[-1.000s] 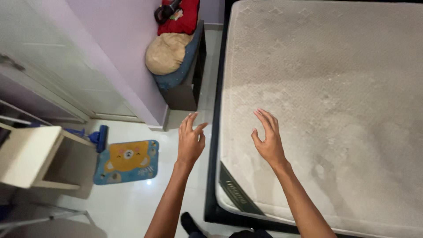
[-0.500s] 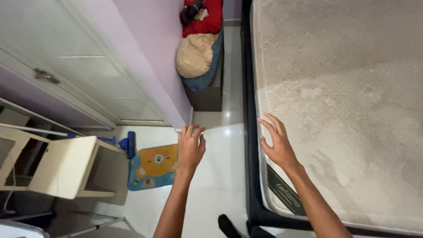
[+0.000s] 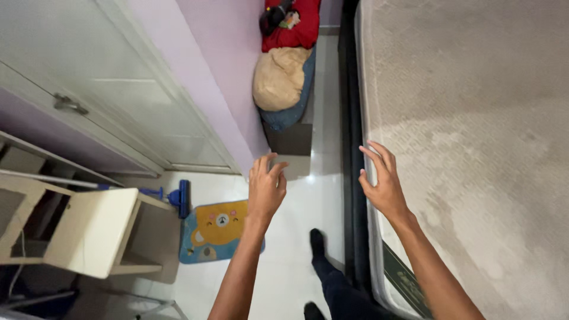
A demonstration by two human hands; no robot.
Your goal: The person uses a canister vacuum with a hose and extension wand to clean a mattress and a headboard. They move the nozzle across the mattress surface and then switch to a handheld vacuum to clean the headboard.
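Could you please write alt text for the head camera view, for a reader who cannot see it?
Seen from above, the person's open, empty right hand hovers over the edge of a bare grey mattress, and the open left hand over the white floor beside the bed. A bear-patterned mat lies nearby.

Head-worn view, steeply down, bedside.

A bare grey mattress (image 3: 474, 118) beside white floor tiles (image 3: 296, 266) bearing a bear-face mat (image 3: 216, 231).

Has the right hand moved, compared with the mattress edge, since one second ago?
Yes. The right hand was well over the mattress before; now it sits at its left edge, nearer the floor gap.
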